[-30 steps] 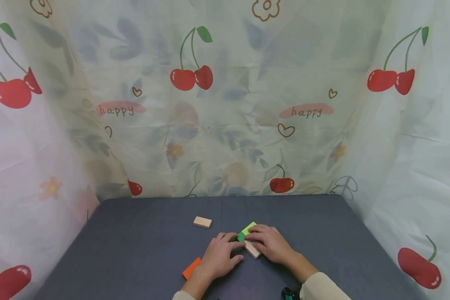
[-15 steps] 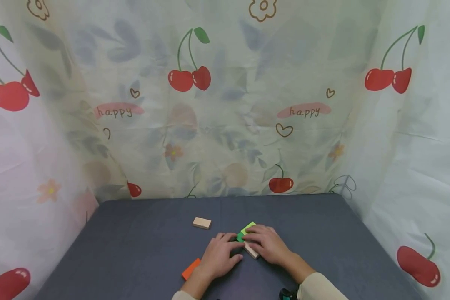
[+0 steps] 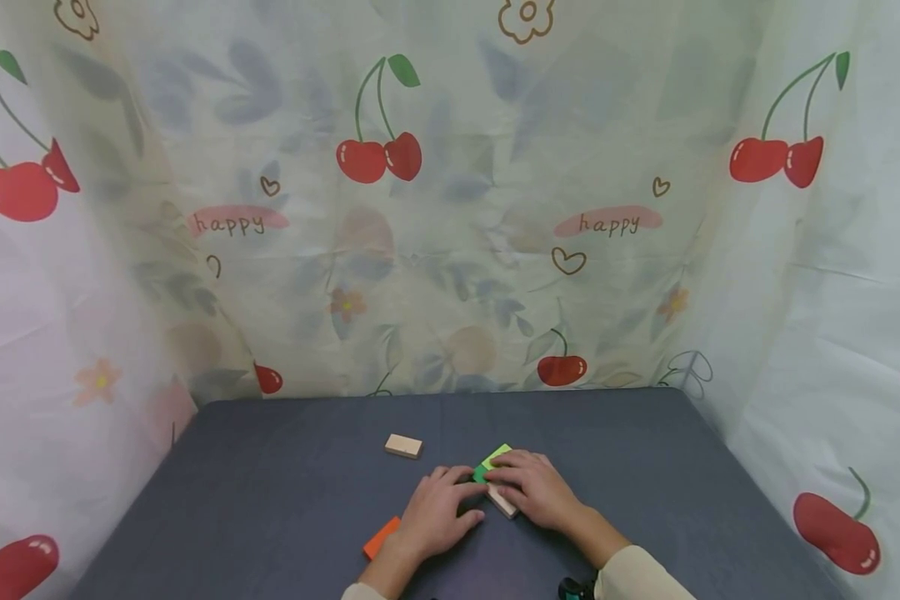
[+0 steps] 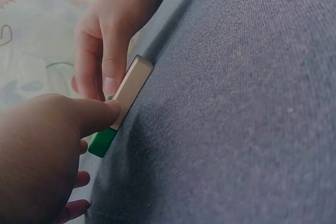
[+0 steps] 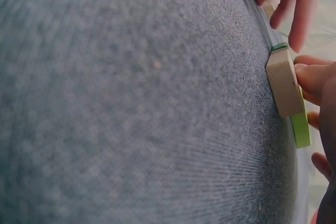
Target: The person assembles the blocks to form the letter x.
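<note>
A small cluster of flat blocks lies on the dark grey cloth: a light green block (image 3: 498,454), a dark green block (image 3: 481,475) and a plain wooden block (image 3: 503,502). My left hand (image 3: 450,493) curls round the dark green block, its thumb (image 4: 89,115) touching the wooden block (image 4: 132,83) just above the dark green block (image 4: 103,142). My right hand (image 3: 531,483) lies over the cluster and pinches the wooden block (image 5: 283,83), thumb on one side, fingers on the far side by the light green block (image 5: 301,127). Much of the cluster is hidden under the fingers.
A second wooden block (image 3: 404,446) lies alone to the far left of the hands. An orange block (image 3: 381,537) sits by my left wrist. Cherry-printed curtains (image 3: 450,208) wall in the grey cloth (image 3: 285,483) at the back and on both sides.
</note>
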The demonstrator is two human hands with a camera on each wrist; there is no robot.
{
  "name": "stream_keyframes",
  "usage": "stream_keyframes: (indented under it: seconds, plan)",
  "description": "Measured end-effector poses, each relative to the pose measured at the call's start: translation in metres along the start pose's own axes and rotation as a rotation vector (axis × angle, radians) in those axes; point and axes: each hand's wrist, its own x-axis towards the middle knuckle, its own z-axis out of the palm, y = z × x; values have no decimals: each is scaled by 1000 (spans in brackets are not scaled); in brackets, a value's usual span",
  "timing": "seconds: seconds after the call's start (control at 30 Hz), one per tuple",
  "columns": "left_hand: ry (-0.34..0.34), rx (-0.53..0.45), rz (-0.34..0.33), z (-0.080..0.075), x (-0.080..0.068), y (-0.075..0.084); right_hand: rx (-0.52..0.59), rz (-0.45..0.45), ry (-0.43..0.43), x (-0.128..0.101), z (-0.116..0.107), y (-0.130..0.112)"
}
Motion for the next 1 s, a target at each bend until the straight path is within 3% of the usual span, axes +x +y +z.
stream_keyframes:
  seconds: [0.43,1.0]
  plan:
    - [-6,5,0,-14,-5,-10,9,8,8,0,-1,2]
    - [-25,16,-73,-27,-31,-35,15,11,7,-3,5,4]
